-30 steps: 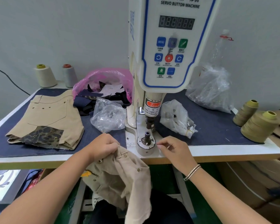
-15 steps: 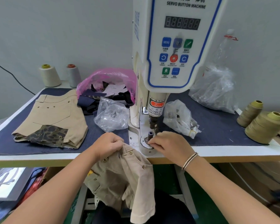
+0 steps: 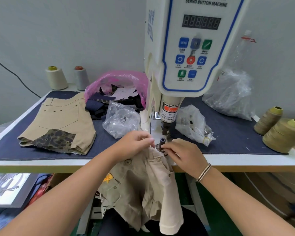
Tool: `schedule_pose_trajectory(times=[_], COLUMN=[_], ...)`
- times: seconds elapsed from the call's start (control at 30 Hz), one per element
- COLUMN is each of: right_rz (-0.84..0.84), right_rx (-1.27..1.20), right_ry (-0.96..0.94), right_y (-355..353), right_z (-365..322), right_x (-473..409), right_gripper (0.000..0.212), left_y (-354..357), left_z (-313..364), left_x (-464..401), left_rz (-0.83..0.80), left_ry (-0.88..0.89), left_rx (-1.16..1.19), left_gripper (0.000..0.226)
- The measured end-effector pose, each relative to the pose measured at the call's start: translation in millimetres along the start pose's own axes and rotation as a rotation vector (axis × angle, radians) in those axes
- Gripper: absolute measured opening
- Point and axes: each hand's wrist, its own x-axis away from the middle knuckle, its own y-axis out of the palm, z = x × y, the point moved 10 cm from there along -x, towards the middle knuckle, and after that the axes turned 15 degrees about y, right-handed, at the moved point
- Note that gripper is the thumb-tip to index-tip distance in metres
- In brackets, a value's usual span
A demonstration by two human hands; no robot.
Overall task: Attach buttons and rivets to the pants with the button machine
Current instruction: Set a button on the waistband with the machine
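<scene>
Head view. Button machine [image 3: 192, 48]: white, upright at table centre, its lower post [image 3: 161, 141] near the front edge. Pants [image 3: 143, 184]: beige, bunched, hanging off the near table edge, top edge drawn up beside the post. Left hand [image 3: 134, 144]: fingers curled, pinching the pants fabric just left of the post. Right hand [image 3: 182, 155]: fingertips pinched together at the post's right side; what they hold, cannot tell. Folded pants [image 3: 58, 123]: far left. Clear bags [image 3: 121, 120], thread cones [image 3: 283, 133]: on the table [image 3: 245, 157].

The button machine [image 3: 194, 48] reads "SERVO BUTTON MACHINE"; its warning label [image 3: 169, 113] says "TAKE CARE".
</scene>
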Motion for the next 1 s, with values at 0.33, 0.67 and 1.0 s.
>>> schedule_pose_trajectory(times=[0.33,0.67,1.0], right_rz=[0.073,0.032,-0.192], right_rx=[0.284,-0.34,-0.461], right_ry=[-0.345,0.164,0.274], right_y=[-3,-23,-3], right_z=[-23,25,32], right_x=[-1,-25,-35], right_gripper=[0.026,0.015,0.013], left_y=[-29,-35,-35], left_z=[-29,-50,-51], left_x=[11,23,24], left_rz=[0.17,0.223,0.227], left_ry=[-0.115,-0.152,-0.147], left_rx=[-0.352,-0.324,-0.321], left_gripper=[0.019,0.019,0.019])
